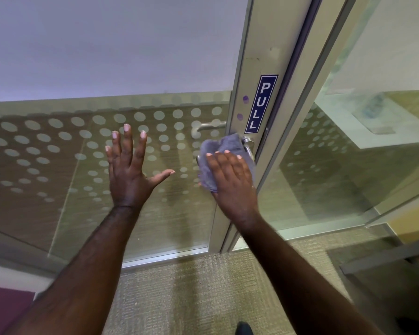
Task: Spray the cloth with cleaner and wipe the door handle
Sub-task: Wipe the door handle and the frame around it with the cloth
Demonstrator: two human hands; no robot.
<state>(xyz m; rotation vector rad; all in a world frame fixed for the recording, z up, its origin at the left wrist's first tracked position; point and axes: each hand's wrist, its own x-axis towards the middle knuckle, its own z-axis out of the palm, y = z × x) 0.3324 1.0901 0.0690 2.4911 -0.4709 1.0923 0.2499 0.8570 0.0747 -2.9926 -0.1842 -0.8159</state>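
A grey cloth is draped over the metal door handle on the aluminium frame of a glass door. My right hand lies flat on the cloth and presses it onto the handle; only the handle's base by the frame shows. My left hand is spread against the dotted glass to the left, holding nothing. No spray bottle is in view.
A blue PULL sign runs down the door frame above the handle. A second lever handle shows through the frosted-dot glass. A glass side panel stands at right. Beige carpet covers the floor below.
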